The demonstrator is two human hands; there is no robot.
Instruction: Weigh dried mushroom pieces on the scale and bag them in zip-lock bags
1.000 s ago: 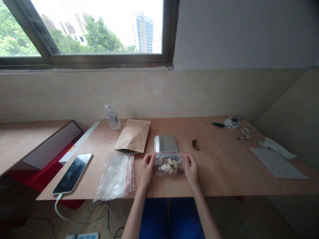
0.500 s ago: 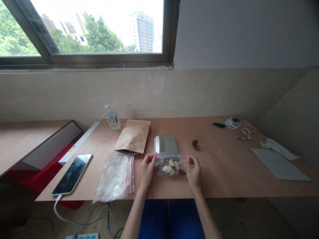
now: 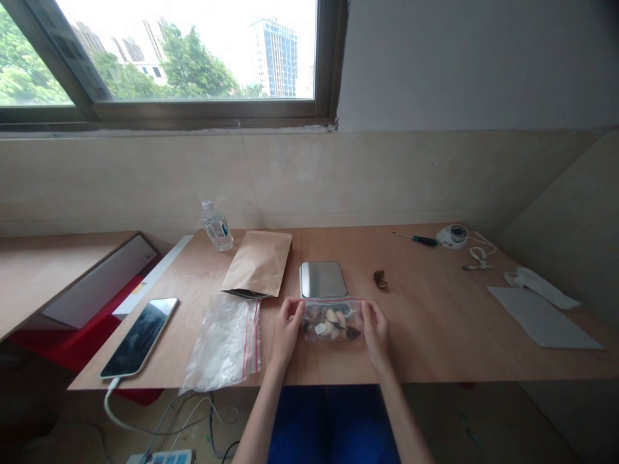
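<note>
I pinch the bag (image 3: 331, 322), already filled with brown and pale pieces, by both ends of its red strip, left hand (image 3: 286, 330) and right hand (image 3: 375, 330) each in a tight grip, on the desk (image 3: 435, 322) just in front of the scale (image 3: 322, 278), its seal not clearly shut.

Clear glossy plastic zip bag (image 3: 332, 320), matt wooden table (image 3: 435, 322), brushed-metal scale (image 3: 322, 279).

On my table (image 3: 435, 335) a steel scale (image 3: 322, 278) sits midway. Just left of it lies a paper pouch (image 3: 258, 263), with a bottle (image 3: 217, 226) beyond that. Further left and nearer me are empty zip bags (image 3: 223, 341), then a phone (image 3: 140, 336). Right of the scale lies a small brown piece (image 3: 380, 278). Far right are a screwdriver (image 3: 416, 240) and a grey sheet (image 3: 541, 308).
</note>
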